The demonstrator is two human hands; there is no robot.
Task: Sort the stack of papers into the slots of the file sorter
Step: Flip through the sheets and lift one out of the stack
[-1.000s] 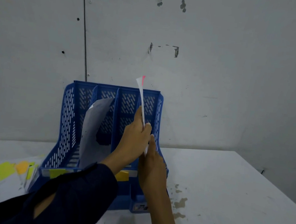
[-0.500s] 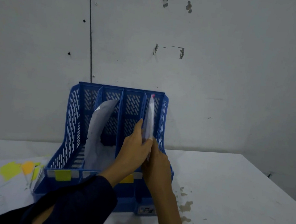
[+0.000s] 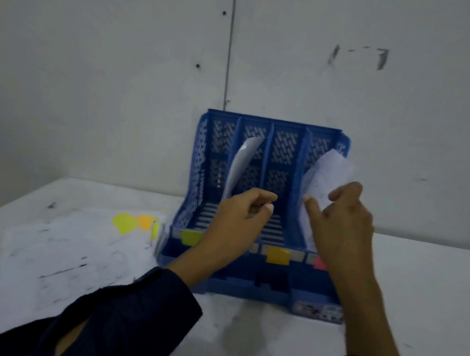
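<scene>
The blue file sorter (image 3: 257, 289) stands at the back of the table against the wall, with several upright slots. One white sheet (image 3: 242, 164) leans in the second slot from the left. Another sheet (image 3: 329, 170) stands in the rightmost slot, tipped to the right. My right hand (image 3: 342, 221) hovers just in front of that sheet, fingers loosely curled with nothing pinched. My left hand (image 3: 238, 218) hangs over the front of the middle slots, loosely curled and empty. The stack of papers (image 3: 69, 250) lies flat on the table, left of the sorter.
Colour tabs mark the sorter's front rail: yellow-green (image 3: 190, 237), orange (image 3: 278, 255) and pink (image 3: 319, 263). Yellow and orange tabs (image 3: 132, 223) stick out of the stack's far edge. The grey wall (image 3: 122, 79) rises right behind the sorter. The white table (image 3: 425, 285) extends to the right.
The sheet with the pink tab went down into the rightmost slot. Both hands let go of it and moved apart. The view has swung to the left.
</scene>
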